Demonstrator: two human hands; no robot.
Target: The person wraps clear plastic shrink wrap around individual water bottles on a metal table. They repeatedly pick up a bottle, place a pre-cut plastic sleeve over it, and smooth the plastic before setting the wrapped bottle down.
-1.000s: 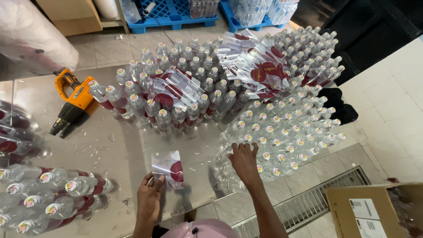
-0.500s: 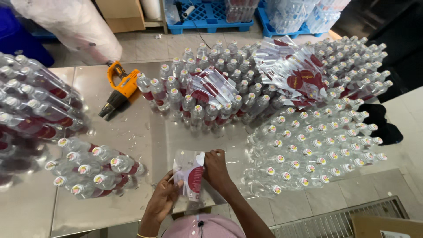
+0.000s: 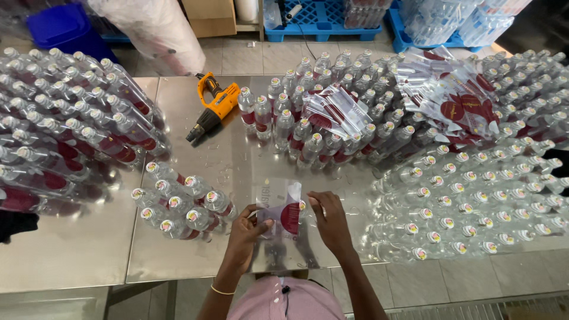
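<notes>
We see both hands, left hand (image 3: 248,230) & right hand (image 3: 329,218), pinching a clear plastic label sleeve (image 3: 283,208) w/ red patch over the steel table (image 3: 178,261), bottles (image 3: 184,207) lying just beside at left.

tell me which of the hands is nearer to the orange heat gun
Left. The left hand sits below and slightly right of the orange heat gun; the right hand is farther right, across the label sleeve both hold.

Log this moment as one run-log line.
left hand: holds label sleeve | right hand: pinches sleeve's right edge | place: steel table | nearby: lying bottles, heat gun
</notes>
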